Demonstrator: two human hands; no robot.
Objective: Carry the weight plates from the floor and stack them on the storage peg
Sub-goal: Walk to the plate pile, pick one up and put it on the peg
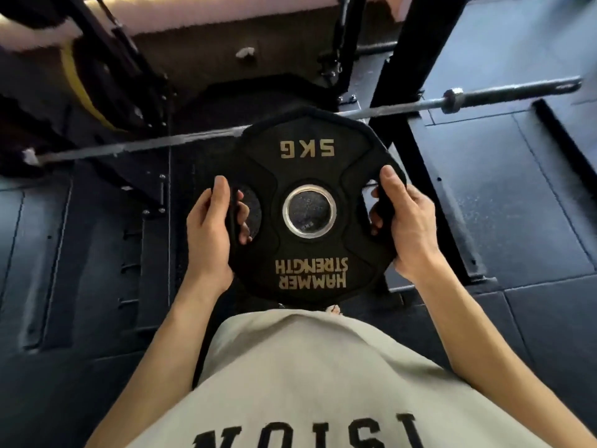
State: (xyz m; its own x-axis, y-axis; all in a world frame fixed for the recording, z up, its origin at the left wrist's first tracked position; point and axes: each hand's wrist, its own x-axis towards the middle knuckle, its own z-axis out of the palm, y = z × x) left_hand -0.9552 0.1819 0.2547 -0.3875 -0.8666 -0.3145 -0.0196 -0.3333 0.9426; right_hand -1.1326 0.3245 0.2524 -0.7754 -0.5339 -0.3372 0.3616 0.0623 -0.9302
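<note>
I hold a black 5 kg weight plate [310, 163] flat in front of my waist, gold lettering facing up and a steel-ringed centre hole in the middle. My left hand [210, 231] grips its left handle slot, fingers curled through the opening. My right hand [407, 221] grips the right handle slot the same way. No storage peg can be made out in this view, and no other plates show on the floor.
A steel barbell [452, 100] runs across just beyond the plate, its sleeve end at the right. Black rack uprights and frame [416, 43] stand behind. A yellow band [77, 85] hangs at the left. Dark rubber floor tiles [517, 195] spread around.
</note>
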